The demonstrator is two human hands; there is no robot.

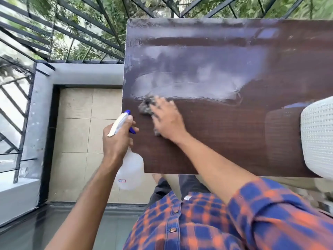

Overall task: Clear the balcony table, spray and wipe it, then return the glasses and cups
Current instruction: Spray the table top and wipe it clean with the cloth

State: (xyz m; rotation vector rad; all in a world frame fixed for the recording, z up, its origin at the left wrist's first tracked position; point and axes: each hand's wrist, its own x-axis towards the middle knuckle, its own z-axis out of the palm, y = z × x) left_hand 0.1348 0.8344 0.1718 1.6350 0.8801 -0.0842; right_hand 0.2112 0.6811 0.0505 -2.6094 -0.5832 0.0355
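The dark brown wooden table (225,138) fills the middle and right of the head view, with a wet, whitish sheen across its far half. My right hand (167,118) presses flat on a grey cloth (146,106) near the table's left edge. My left hand (118,139) grips a clear spray bottle (130,170) with a white and blue trigger head, held just off the table's left front corner. No glasses or cups are in view.
A white perforated chair back (317,138) stands against the table's right side. Black metal railing (54,33) and a grey parapet (75,71) border the balcony behind and to the left. Beige floor tiles (79,132) lie left of the table.
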